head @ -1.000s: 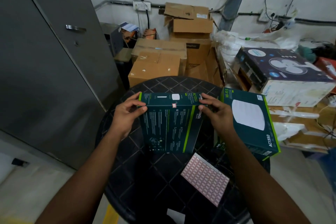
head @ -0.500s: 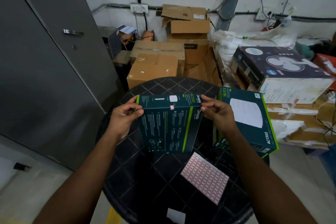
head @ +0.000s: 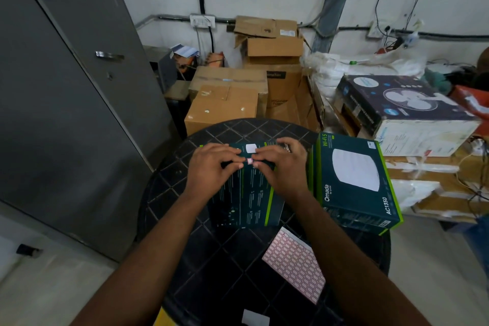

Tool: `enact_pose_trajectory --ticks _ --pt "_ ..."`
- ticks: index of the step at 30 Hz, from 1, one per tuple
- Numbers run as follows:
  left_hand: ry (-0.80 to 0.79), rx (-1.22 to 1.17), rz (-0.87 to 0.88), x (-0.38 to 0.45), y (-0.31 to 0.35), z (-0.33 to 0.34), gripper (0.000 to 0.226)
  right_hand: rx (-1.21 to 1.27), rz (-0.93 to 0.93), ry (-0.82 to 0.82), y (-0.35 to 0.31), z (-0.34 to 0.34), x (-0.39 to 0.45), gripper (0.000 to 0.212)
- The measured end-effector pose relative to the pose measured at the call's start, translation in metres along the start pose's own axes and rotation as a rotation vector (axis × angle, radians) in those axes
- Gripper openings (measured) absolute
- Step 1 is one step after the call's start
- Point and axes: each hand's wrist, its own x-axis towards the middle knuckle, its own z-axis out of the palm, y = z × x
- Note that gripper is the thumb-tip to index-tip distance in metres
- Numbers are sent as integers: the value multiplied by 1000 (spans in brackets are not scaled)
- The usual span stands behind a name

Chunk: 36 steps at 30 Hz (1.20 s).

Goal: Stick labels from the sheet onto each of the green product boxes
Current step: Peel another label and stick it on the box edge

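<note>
Dark green box [head: 246,198] with lime edging lies flat on the black lattice table [head: 185,246], long axis running away from the person, printed back panel up, far end tipped slightly up toward the wall. White text columns cover the panel; a white square shows on its far face. Left hand [head: 211,169] and right hand [head: 283,167] rest on the far end, fingertips [head: 239,165] meeting at a small pink-and-white label [head: 249,161] on the top edge; fingers curled, pressing or pinching the label, cannot tell which. Second green box [head: 354,182] sits just right, front up, white oval device pictured, "Omada AC1350" on its side. Label sheet [head: 293,264], pink grid, lies near the table's front right, apart from both boxes.
</note>
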Motion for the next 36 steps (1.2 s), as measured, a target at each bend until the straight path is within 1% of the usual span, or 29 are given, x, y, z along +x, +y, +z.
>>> enact_pose_trajectory --ticks 2,3,5,6,7,9,10,11,12,13,15,16,17,18,20,22,24,26,27,28,30,31,34,36 --pt "30 18 -23 -4 0 2 13 55 49 -9 -10 4 0 8" --pt "25 21 -28 -3 2 2 13 67 56 -26 -11 6 0 7" --pt "7 28 -36 -1 4 0 13 100 42 -43 -7 2 2 12" --pt "-3 32 -43 0 5 -2 13 133 53 -40 -2 -2 2 20" --pt "-20 35 -52 0 5 -6 15 168 98 -34 6 -7 1 31" --pt "-77 43 -65 4 8 -14 23 288 244 -41 24 -18 -7 66" --pt "-116 65 -61 7 12 -18 30 386 322 -81 31 -23 -12 81" --pt "-163 113 -45 13 18 -21 38 472 387 -152 36 -26 -17 90" --pt "-227 179 -21 20 26 -21 51 510 429 -240 39 -27 -21 92" --pt "-308 240 -2 29 34 -20 67 502 442 -309 41 -26 -26 90" --pt "-514 316 -19 44 51 -12 104 482 453 -339 42 -22 -32 85" --pt "-612 340 -39 48 57 -5 114 490 460 -322 42 -21 -35 84" --pt "-676 364 -54 50 62 1 115 495 471 -306 43 -20 -37 84" --pt "-698 371 -65 51 63 6 109 494 477 -307 44 -21 -39 84" --pt "-663 287 -106 48 60 8 87 504 529 -357 50 -21 -46 88" --pt "-625 143 -171 48 48 -4 78 473 596 -442 58 -20 -56 103" --pt "-583 -91 -280 48 30 -29 79 418 604 -517 63 -21 -66 118" --pt "-503 -399 -372 42 6 -53 72 364 555 -522 68 -24 -71 126" --pt "-462 -525 -407 37 -5 -64 68 359 530 -504 72 -25 -69 124" --pt "-428 -622 -430 30 -15 -72 66 361 516 -496 72 -29 -65 117" --pt "-357 -723 -484 14 -35 -82 71 329 464 -507 68 -38 -50 95" --pt "-315 -742 -524 5 -45 -83 74 288 432 -488 65 -41 -42 88" --pt "-181 -680 -603 -21 -74 -69 73 86 341 -381 50 -46 -24 88" --pt "-106 -629 -675 -34 -82 -47 59 -65 317 -326 33 -43 -20 88"
